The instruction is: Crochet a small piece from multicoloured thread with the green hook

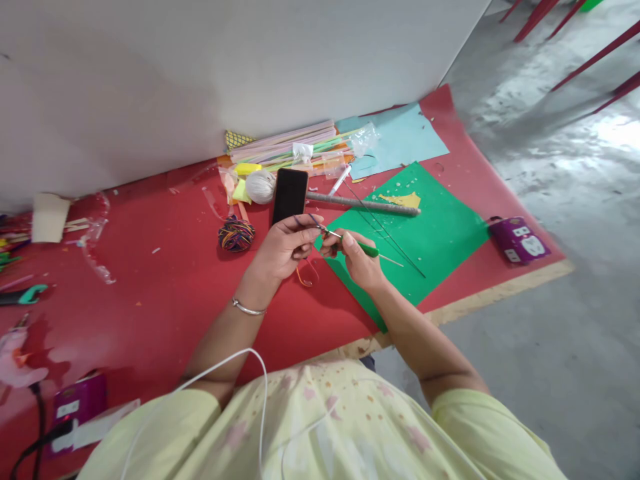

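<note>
In front of me my right hand (357, 259) grips a crochet hook (367, 248) with a green handle, its metal tip pointing left. The fingers of my left hand (287, 247) are pinched on dark yarn (306, 220), and the hook's tip meets the yarn there. An orange strand (303, 279) hangs below the left hand. To the left lies a multicoloured yarn ball (237, 233). Just beyond my left hand a black phone (291, 195) leans upright near a white ball of yarn (261, 187).
Green sheet (440, 213) and blue sheet (400, 140) lie on the red tabletop (175, 280). Behind are bundled sticks (290, 143) and a grey rod (365, 203). A purple box (520, 240) sits right; a glue gun (20, 353) and paper cup (50, 218) are left.
</note>
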`<state>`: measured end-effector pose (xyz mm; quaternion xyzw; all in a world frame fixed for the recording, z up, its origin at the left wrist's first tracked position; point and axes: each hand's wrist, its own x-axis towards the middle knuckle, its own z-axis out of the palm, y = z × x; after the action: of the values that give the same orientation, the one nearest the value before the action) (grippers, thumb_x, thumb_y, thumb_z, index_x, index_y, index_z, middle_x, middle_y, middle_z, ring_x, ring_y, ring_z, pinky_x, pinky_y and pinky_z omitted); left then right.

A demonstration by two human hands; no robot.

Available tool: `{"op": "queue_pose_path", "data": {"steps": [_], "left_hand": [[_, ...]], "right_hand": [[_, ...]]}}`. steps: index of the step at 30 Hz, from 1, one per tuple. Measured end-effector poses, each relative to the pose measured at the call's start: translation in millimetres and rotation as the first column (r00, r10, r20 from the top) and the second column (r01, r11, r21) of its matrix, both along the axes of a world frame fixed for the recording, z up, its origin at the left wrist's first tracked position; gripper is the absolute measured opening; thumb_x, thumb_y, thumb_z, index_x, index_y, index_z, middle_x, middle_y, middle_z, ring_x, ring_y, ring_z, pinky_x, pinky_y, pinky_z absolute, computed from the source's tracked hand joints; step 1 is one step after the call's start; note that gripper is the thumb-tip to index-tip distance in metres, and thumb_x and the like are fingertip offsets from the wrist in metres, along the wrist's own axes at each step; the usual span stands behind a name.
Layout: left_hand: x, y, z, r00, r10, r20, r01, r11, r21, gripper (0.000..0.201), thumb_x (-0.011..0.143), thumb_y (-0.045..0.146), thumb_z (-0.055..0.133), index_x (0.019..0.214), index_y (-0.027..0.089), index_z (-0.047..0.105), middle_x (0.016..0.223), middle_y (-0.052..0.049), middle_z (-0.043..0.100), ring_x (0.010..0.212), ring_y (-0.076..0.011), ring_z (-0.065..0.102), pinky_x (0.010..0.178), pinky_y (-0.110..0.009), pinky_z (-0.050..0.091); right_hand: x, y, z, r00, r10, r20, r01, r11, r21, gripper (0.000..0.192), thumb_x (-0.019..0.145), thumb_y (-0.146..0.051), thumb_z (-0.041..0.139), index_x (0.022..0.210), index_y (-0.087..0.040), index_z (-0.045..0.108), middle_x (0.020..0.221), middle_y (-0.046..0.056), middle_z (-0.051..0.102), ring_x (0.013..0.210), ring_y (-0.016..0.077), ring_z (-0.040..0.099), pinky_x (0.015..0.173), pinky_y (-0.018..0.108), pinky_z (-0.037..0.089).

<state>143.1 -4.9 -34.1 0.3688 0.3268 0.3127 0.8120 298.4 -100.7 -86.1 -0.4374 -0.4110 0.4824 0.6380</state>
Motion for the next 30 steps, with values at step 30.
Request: {"op": "queue_pose_path", "data": {"steps": [30], "left_hand": [[37.0,-31.8,-4.2,0.939,0.343,-0.011,-0.343,0.939,0.021,0.037,0.059,0.019,0.091,0.093,0.017,0.078,0.062,0.007,0.06,0.046,-0.0013,0.038,0.043,-0.019,0.023]], "right_hand": [[-15.9,3.6,-2.3,0.643,-0.575,0.505,0.339,0.805,0.486,0.018,0.106,-0.029,0.059,0.103,-0.024,0.076,0.114,0.01,0.07,0.108,0.0228,0.069,0.095,0.044,0.059]]}}
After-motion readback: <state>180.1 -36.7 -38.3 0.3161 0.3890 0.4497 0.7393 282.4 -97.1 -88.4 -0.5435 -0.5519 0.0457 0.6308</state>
